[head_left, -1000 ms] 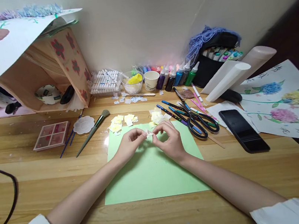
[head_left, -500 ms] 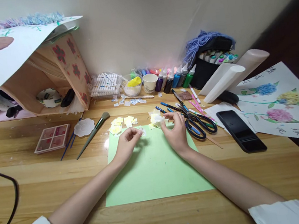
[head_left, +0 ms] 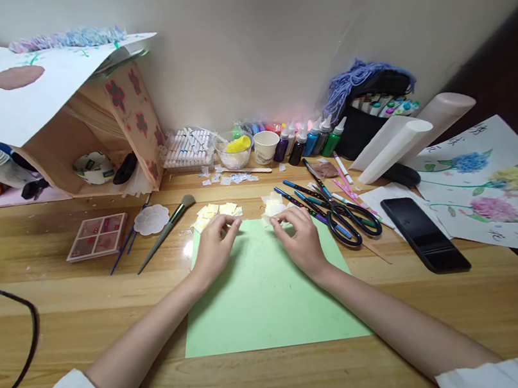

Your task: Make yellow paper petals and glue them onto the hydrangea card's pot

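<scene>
A light green sheet of paper [head_left: 270, 302] lies flat on the wooden table, and both hands are over its upper part. My left hand [head_left: 216, 247] has its thumb and fingers drawn together beside a pile of small yellow paper squares [head_left: 213, 212]. Whatever sits in that pinch is too small to make out. My right hand [head_left: 299, 240] also has thumb and forefinger close together, just below a second pile of pale yellow paper pieces [head_left: 273, 203]. A pale scrap shows by its fingertips, but I cannot tell if it is held.
Right of the sheet lie black-handled scissors [head_left: 342, 227], several pens and a phone [head_left: 423, 234]. A brush [head_left: 167, 232], a flower-shaped palette [head_left: 151, 220] and a pink four-part case [head_left: 96, 236] are left. Behind stand a clear bowl [head_left: 235, 155], a paper cup [head_left: 266, 149] and paint bottles [head_left: 312, 140].
The small whitish scrap at my left fingertips no longer shows. My right hand has shifted slightly left and down, its fingers more curled. The whole view has tilted a little.
</scene>
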`<state>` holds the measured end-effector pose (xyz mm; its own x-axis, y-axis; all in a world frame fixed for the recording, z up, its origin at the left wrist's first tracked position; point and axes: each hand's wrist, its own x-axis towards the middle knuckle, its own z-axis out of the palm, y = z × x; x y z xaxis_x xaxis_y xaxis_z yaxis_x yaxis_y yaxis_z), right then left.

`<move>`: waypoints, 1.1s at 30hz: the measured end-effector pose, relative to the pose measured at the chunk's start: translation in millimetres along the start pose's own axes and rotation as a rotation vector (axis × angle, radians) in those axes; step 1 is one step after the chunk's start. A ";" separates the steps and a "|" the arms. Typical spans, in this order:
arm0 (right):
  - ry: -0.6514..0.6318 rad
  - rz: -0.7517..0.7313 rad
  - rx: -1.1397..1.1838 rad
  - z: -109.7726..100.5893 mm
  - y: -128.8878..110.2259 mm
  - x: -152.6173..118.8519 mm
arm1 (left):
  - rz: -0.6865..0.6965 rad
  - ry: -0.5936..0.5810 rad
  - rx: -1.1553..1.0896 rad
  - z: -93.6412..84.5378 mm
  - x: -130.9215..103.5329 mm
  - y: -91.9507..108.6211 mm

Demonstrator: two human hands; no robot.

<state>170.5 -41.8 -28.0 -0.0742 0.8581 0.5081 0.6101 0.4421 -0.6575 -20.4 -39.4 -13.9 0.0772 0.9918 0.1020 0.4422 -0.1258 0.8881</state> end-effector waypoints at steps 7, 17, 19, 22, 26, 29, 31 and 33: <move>0.217 0.193 -0.013 3.3 10.2 0.0 | 0.195 0.063 0.625 -13.9 13.5 -19.0; 0.116 0.041 0.058 -0.8 -4.0 -2.7 | 0.114 0.155 0.337 -12.1 10.1 -10.5; 0.014 -0.024 0.100 -1.4 -6.6 -2.9 | 0.053 0.156 0.112 -9.0 7.6 -4.3; -0.085 -0.107 0.169 -1.2 -10.7 -4.9 | -0.053 0.052 -0.174 0.3 0.2 8.4; -0.071 -0.184 0.183 -0.5 -15.0 -7.9 | -0.130 -0.098 -0.301 12.6 -11.0 19.5; -0.060 -0.200 0.177 -0.5 -16.3 -8.1 | -0.142 -0.148 -0.357 16.1 -14.3 18.6; -0.059 -0.204 0.165 -0.6 -16.2 -7.6 | -0.144 -0.151 -0.373 16.3 -14.0 15.9; -0.053 -0.208 0.153 -0.6 -15.8 -7.1 | -0.154 -0.151 -0.377 16.0 -12.8 13.2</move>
<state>161.9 -55.1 -20.9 -0.2288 0.7554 0.6140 0.4513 0.6412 -0.6206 -1.2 -54.2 -10.7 0.1778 0.9803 -0.0864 0.1031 0.0688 0.9923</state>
